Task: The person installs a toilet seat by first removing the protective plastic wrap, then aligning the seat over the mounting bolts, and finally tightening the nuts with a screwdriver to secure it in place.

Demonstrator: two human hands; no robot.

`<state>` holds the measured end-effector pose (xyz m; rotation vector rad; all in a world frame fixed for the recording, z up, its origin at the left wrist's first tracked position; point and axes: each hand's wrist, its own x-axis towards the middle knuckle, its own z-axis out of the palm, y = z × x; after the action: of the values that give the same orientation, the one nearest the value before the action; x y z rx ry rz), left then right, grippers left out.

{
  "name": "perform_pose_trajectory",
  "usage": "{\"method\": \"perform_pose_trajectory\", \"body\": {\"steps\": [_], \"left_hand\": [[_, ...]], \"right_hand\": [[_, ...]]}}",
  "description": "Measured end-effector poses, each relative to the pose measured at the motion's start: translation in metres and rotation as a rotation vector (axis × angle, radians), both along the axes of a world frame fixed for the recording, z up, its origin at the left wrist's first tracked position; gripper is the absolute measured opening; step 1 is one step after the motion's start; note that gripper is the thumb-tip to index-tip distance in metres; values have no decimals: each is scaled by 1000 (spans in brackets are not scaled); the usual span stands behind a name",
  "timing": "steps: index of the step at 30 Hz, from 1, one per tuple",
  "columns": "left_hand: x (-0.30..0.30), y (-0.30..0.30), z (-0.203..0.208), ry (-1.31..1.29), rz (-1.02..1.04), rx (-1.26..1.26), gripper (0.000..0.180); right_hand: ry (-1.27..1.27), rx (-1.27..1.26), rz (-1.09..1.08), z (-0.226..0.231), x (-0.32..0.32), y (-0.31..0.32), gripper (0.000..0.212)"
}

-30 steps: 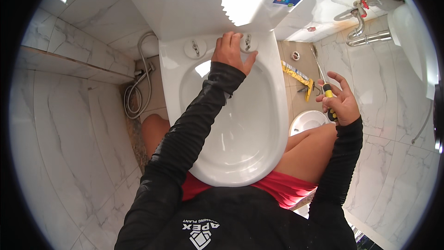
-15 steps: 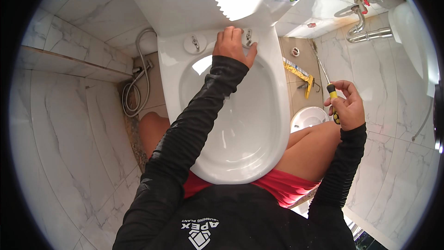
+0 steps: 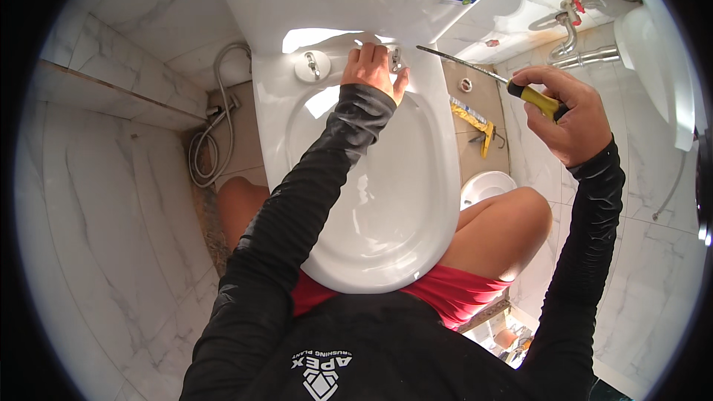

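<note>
A white toilet bowl [image 3: 438, 208] without a seat stands between my legs. My left hand [image 3: 373, 68] lies on its back ledge, fingers stretched forward and thumb apart, just beside the right metal hinge fitting [image 3: 395, 58]. A matching left hinge fitting [image 3: 313, 66] sits on a round white base. In my right hand [image 3: 575, 115], off to the right of the bowl, is a screwdriver [image 3: 536, 98] with a yellow and black handle. Its long shaft points left, and the tip appears a little right of the right fitting, apart from it.
Behind the bowl rises the white cistern [image 3: 297, 0]. On the floor at right lie a yellow caulking gun [image 3: 479, 126], a small white ring [image 3: 466, 85] and a white round lid or bucket [image 3: 486, 187]. A hose [image 3: 223, 134] coils at left; a basin [image 3: 657, 74] and pipes [image 3: 583, 57] are at right.
My right hand has lifted and moved outward, swinging the screwdriver from upright to pointing left toward the right fitting. The left hand stays nearly in place.
</note>
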<state>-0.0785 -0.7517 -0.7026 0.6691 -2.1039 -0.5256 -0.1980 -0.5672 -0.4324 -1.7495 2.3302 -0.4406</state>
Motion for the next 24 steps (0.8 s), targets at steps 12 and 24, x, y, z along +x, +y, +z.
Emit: {"method": "perform_pose_trajectory", "body": {"steps": [12,24], "left_hand": [[0,-2,0,-21,-26,22,42],[1,-3,2,-21,-28,0,41]], "right_hand": [[392,237,201,-4,-17,-94,23],[341,276,243,2,-18,-99,27]]}}
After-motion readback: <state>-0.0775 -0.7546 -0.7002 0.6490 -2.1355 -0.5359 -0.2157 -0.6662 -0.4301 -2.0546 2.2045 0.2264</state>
